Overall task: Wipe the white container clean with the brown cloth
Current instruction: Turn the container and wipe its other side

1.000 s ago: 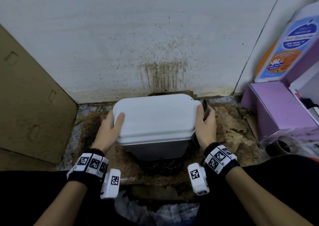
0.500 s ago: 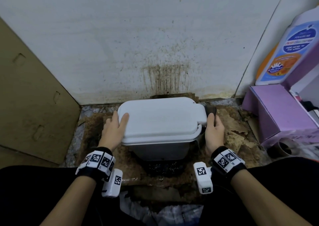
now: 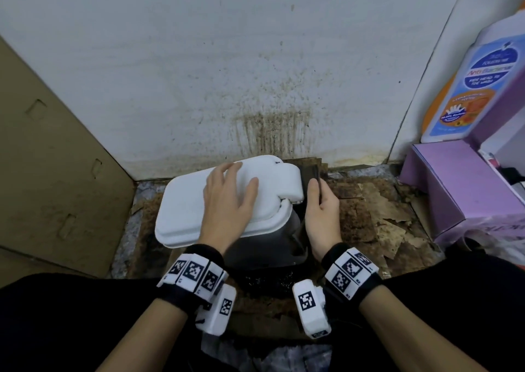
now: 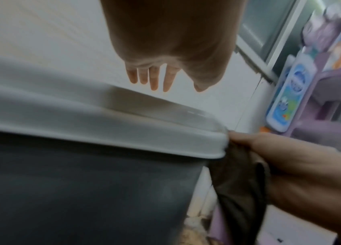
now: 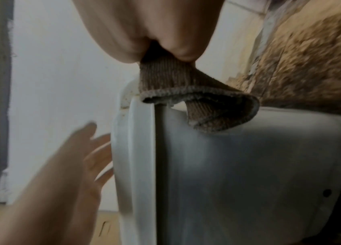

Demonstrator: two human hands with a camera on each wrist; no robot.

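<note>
The white container [image 3: 184,215] has a white lid and a grey body [image 3: 264,243], and it stands on dirty cardboard against the stained wall. My left hand [image 3: 235,178] lies flat on the lid with its fingers straight [image 4: 154,81]. To the right of the container, my right hand [image 3: 314,187] pinches the brown cloth [image 3: 309,175]. In the right wrist view the ribbed brown cloth [image 5: 188,87] presses against the lid's edge [image 5: 140,149] and drapes over the grey body. The left wrist view also shows the cloth [image 4: 238,190] hanging from the right hand [image 4: 291,165] beside the lid [image 4: 102,119].
A cardboard sheet [image 3: 51,187] leans at the left. A purple box [image 3: 454,187] and a bottle with a blue label [image 3: 477,87] stand at the right. Torn, stained cardboard [image 3: 383,218] covers the floor. The white wall [image 3: 255,59] stands close behind the container.
My left hand has moved from the container's left side onto the top of the lid. The container has turned slightly. My right hand stays at the right side with the cloth.
</note>
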